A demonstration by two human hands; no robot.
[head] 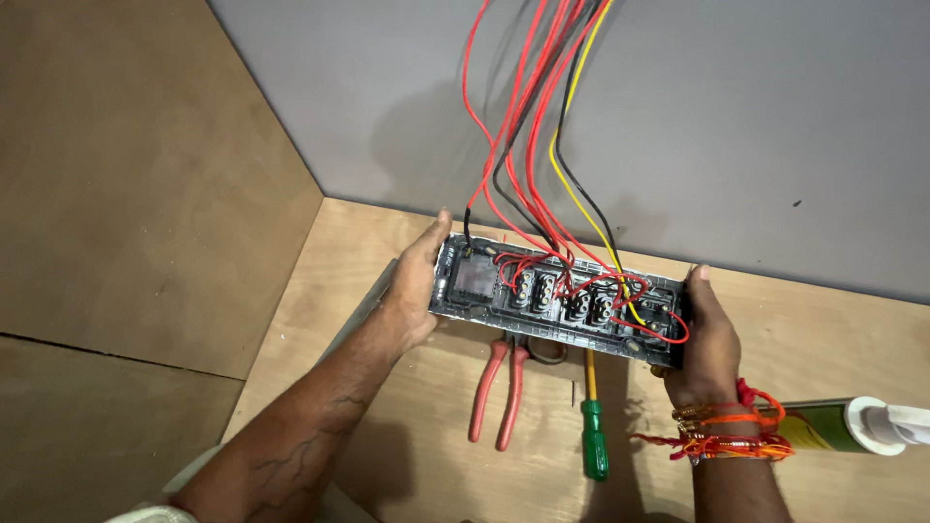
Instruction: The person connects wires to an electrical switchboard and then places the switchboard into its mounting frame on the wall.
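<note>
Two hands hold a long switch plate [562, 305] back-side up over a plywood floor [407, 426]. The left hand [415, 291] clasps one short end, thumb along the upper edge; the right hand [705, 334] clasps the other, fingers curled under the rim. Red, black and yellow wires [533, 145] run from the modules between the fingertips up along the grey wall [736, 126]. Below the plate, just beyond the fingers, lie red-handled pliers [499, 392] and a green-handled screwdriver [593, 426]; a sealant tube [852, 426] lies past the right wrist. Handled well, I judge, the plate stays level, gripped by its edges only, with slack kept in the wires.
</note>
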